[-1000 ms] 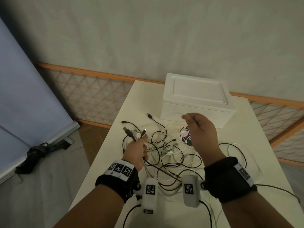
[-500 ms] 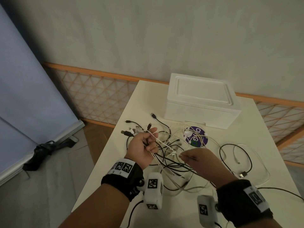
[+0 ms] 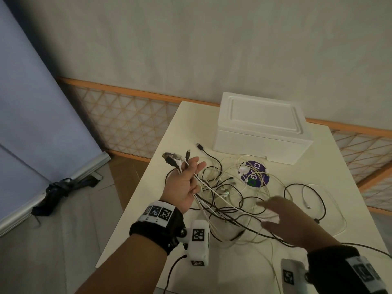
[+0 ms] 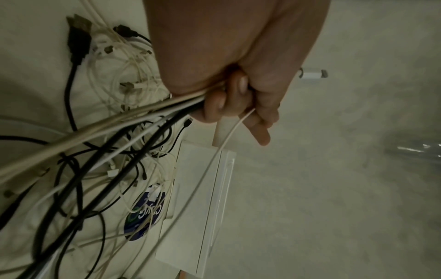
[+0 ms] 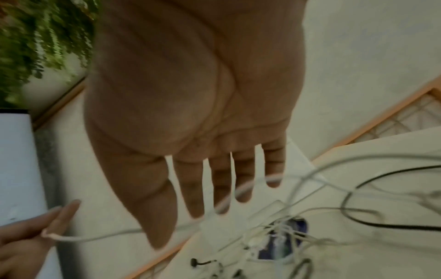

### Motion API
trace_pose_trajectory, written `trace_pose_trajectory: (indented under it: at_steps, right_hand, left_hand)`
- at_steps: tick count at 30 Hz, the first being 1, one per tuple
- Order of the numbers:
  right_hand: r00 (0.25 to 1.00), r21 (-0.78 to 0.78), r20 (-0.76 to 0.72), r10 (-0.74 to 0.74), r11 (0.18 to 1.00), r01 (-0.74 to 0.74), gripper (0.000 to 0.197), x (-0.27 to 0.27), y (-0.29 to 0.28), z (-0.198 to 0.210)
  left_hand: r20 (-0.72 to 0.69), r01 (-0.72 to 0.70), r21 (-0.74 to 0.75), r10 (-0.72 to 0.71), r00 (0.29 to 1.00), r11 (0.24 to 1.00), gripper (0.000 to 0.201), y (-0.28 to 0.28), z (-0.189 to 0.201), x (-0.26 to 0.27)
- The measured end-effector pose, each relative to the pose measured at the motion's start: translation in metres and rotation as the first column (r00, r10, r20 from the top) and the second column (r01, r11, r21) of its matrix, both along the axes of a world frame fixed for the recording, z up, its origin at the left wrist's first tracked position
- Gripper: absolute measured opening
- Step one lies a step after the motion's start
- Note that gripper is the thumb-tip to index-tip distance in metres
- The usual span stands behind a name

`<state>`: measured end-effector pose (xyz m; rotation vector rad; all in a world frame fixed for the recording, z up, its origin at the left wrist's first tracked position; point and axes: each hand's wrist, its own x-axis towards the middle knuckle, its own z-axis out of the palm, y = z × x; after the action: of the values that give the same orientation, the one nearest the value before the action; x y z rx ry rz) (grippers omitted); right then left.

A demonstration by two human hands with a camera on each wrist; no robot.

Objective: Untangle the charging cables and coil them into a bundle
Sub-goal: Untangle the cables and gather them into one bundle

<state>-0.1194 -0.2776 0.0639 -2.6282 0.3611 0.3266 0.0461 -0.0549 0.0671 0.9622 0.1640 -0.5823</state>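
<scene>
A tangle of white and black charging cables [image 3: 227, 194] lies on the white table [image 3: 331, 166]. My left hand [image 3: 187, 183] is raised over the table's left side and grips a bunch of these cables; their plug ends [image 3: 172, 160] stick out past its fingers. In the left wrist view its curled fingers [image 4: 214, 105] clamp the white and black strands [image 4: 133, 120]. My right hand [image 3: 280, 219] hovers open and blurred over the near right part of the tangle. Its straight fingers [image 5: 193, 188] are spread, with a white cable [image 5: 241, 190] crossing them.
A white foam box [image 3: 261, 126] stands at the back of the table. A round purple sticker [image 3: 254, 175] lies under the cables in front of it. A black cable loop [image 3: 305, 200] and a thin white one [image 3: 331, 200] lie at the right. The table's left edge drops to the floor.
My left hand has lifted the cable ends higher and stretched out two fingers. My right hand let go of the strand it pinched, moved right and opened flat.
</scene>
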Motion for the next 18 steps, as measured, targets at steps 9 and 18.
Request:
trace_pose_trajectory:
  at_steps: [9, 18]
  right_hand:
    - [0.969, 0.383, 0.248, 0.014, 0.917, -0.112, 0.064, 0.074, 0.096, 0.036]
    - [0.976, 0.467, 0.211, 0.049, 0.872, -0.145, 0.057, 0.077, 0.119, 0.023]
  left_hand:
    - [0.126, 0.121, 0.033, -0.124, 0.984, 0.992, 0.029, -0.012, 0.01, -0.031]
    - [0.171, 0.066, 0.177, -0.096, 0.981, 0.982, 0.029, 0.006, 0.011, -0.036]
